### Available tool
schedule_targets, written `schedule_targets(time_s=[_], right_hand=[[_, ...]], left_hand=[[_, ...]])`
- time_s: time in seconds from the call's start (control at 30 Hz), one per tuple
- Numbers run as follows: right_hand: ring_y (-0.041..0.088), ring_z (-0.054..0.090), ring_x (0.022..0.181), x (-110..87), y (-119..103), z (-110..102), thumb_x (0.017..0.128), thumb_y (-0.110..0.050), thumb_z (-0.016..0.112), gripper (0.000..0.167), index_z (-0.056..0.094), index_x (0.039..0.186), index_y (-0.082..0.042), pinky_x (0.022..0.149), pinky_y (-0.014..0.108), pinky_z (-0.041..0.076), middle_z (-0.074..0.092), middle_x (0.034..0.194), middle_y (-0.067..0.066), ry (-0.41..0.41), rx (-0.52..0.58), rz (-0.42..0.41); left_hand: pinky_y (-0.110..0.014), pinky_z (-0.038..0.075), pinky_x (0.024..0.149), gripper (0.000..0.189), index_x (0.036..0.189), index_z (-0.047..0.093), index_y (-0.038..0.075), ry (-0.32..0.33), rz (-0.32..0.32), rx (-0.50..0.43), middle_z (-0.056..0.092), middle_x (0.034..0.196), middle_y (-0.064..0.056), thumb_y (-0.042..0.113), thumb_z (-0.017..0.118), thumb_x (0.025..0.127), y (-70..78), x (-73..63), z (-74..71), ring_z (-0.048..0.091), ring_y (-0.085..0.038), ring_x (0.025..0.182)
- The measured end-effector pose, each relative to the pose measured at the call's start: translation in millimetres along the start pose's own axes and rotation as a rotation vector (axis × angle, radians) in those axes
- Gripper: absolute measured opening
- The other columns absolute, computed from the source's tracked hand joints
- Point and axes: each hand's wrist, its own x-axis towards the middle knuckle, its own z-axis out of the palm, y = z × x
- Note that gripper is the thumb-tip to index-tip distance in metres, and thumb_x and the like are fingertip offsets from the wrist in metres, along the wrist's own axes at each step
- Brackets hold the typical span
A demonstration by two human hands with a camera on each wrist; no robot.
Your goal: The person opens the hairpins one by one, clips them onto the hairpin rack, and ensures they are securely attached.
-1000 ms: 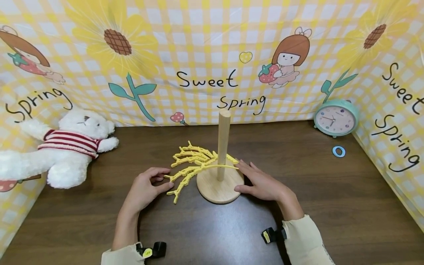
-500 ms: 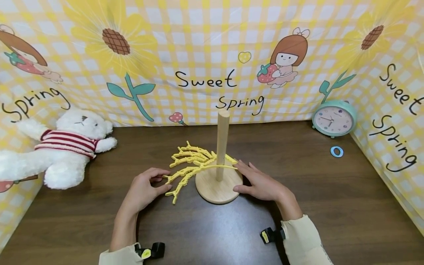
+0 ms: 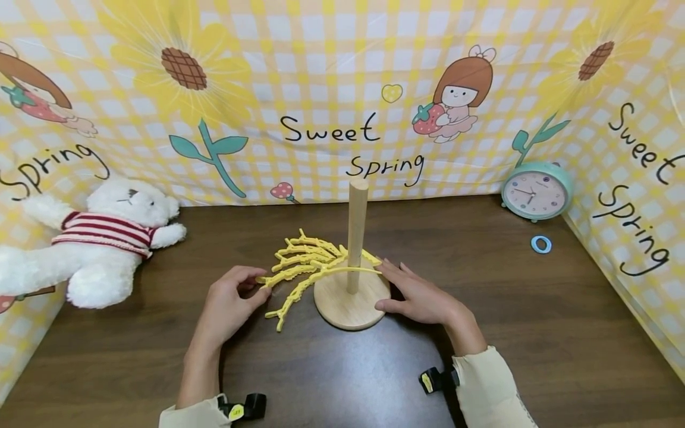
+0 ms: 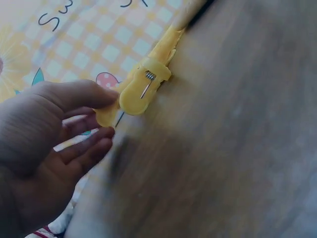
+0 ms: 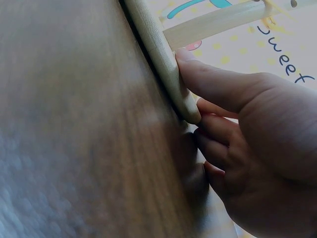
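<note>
A yellow plastic clip hanger (image 3: pixel 289 274) with several slim arms spreads left from a round wooden stand (image 3: pixel 342 312) with an upright post. Two yellow strips run past the post, one in front and one behind, toward the right fingertips. My left hand (image 3: pixel 230 303) pinches the end of one arm; up close in the left wrist view, that end is a clip (image 4: pixel 136 96) with a metal spring, between thumb and fingers. My right hand (image 3: pixel 425 298) grips the stand's right edge. In the right wrist view, its thumb (image 5: pixel 213 82) lies over the base's rim, other fingers around the edge.
A white teddy bear (image 3: pixel 112 235) in a striped sweater lies at the left. A green alarm clock (image 3: pixel 537 191) stands back right, with a blue ring (image 3: pixel 541 244) in front of it. Patterned yellow cloth (image 3: pixel 321 65) hangs behind the brown table (image 3: pixel 321 380).
My left hand has shifted slightly back and left, swinging the pinched arm away from the front arm. The right hand and stand hold still; the view drifts slightly.
</note>
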Motion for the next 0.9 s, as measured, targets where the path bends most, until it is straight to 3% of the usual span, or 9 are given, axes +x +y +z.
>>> schedule_targets(time_s=[0.17,0.33,0.6,0.73,0.9], right_hand=[[0.031,0.012,0.154,0.3,0.2,1.2,0.098,-0.036,0.068,0.076,0.031,0.160,-0.013,0.123,0.053,0.008,0.021,0.166,0.014,0.011,0.003,-0.025],[0.030,0.012,0.154,-0.1,0.4,1.2,0.098,-0.038,0.068,0.078,0.030,0.161,-0.013,0.123,0.053,0.009,0.020,0.166,0.013,0.008,0.002,-0.014],[0.031,0.007,0.154,-1.4,0.7,0.5,0.097,-0.040,0.069,0.079,0.030,0.161,-0.015,0.122,0.055,0.010,0.018,0.167,0.011,-0.006,0.007,0.028],[0.030,0.008,0.154,-2.4,0.3,-0.6,0.097,-0.038,0.070,0.077,0.032,0.160,-0.014,0.122,0.054,0.009,0.019,0.167,0.010,0.003,0.016,0.018],[0.027,0.011,0.154,0.3,0.0,0.2,0.097,-0.037,0.070,0.076,0.033,0.159,-0.013,0.123,0.051,0.008,0.021,0.166,0.010,0.008,0.012,-0.009]], left_hand=[[-0.045,0.056,0.081,0.026,0.113,0.073,0.001,0.084,0.084,-0.010,0.068,0.109,-0.012,0.004,0.078,0.088,2.2,0.3,-0.6,0.067,-0.026,0.093],[-0.035,0.055,0.084,0.029,0.116,0.072,-0.001,0.183,0.118,-0.041,0.068,0.111,-0.012,0.001,0.078,0.087,4.7,1.0,-1.5,0.066,-0.027,0.095],[-0.016,0.049,0.088,0.029,0.113,0.072,-0.001,0.348,0.219,-0.189,0.069,0.109,-0.011,-0.005,0.079,0.084,19.6,1.9,-2.0,0.062,-0.019,0.095],[-0.016,0.050,0.088,0.031,0.112,0.073,-0.001,0.385,0.250,-0.243,0.072,0.105,-0.012,-0.006,0.080,0.083,30.8,4.0,-5.3,0.063,-0.012,0.094],[-0.021,0.052,0.090,0.032,0.115,0.073,-0.001,0.380,0.218,-0.340,0.072,0.105,-0.012,-0.006,0.079,0.084,47.5,0.5,-15.9,0.066,-0.013,0.096]])
